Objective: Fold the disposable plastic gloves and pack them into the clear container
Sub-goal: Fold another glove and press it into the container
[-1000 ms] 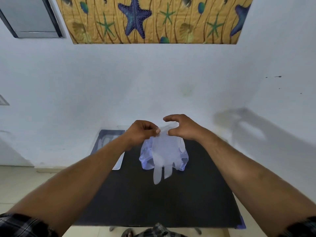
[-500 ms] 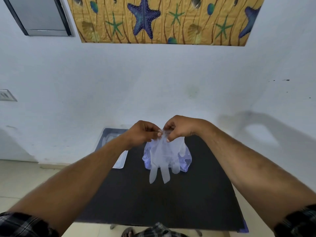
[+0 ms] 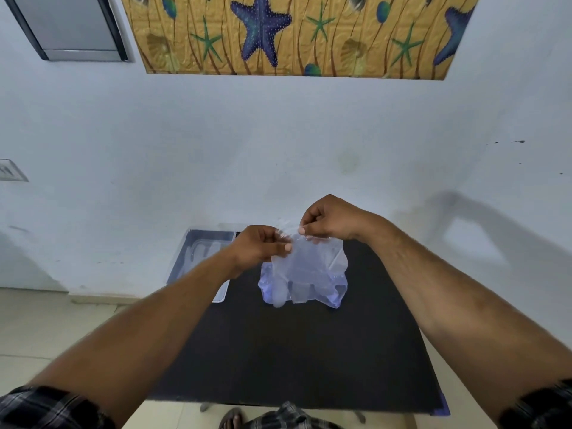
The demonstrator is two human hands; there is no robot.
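Observation:
A clear plastic glove (image 3: 306, 264) hangs in the air above the black table (image 3: 294, 351), fingers pointing down. My left hand (image 3: 263, 246) pinches its cuff on the left and my right hand (image 3: 328, 221) pinches the cuff a little higher on the right. Behind and below the held glove lies a bluish heap of plastic gloves (image 3: 335, 294) on the table. The clear container (image 3: 201, 258) sits at the table's far left corner, partly hidden by my left forearm, with pale plastic inside it.
A white wall runs right behind the table, with a starfish-patterned panel (image 3: 294, 35) high up. The floor shows past the table's left edge, and a sandalled foot (image 3: 232, 422) is at the near edge.
My right hand rose and my left hand dropped slightly, so the cuff now stretches slanted. The glove's fingers hang in front of the heap instead of below it.

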